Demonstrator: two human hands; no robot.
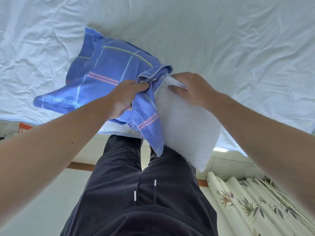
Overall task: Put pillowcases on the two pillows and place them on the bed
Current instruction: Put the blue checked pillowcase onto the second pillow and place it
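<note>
left hand (125,97): fingers curled round the bunched open end of the pillowcase (102,70), gripping it.
right hand (189,89): fingers and thumb pinched the near corner of the pillow (185,126), right at the pillowcase mouth.
pillowcase: blue plaid with pink, yellow and pale stripes; far part lay spread on the bed sheet (221,40), near part gathered in the left hand, one flap hanging down past the bed edge.
pillow: white, bare, not inside the case; lay across the bed edge, lower corner overhanging toward the person's legs, upper corner touching the case opening.
second pillow: not visible.
bed sheet: pale, wrinkled, covered the whole upper view.
trousers (144,193): dark, two drawstring tips showing, person stood against the bed edge.
curtain (252,201): cream with leaf print, lower right.
floor (51,176): light, a brown strip crossing it.
</note>
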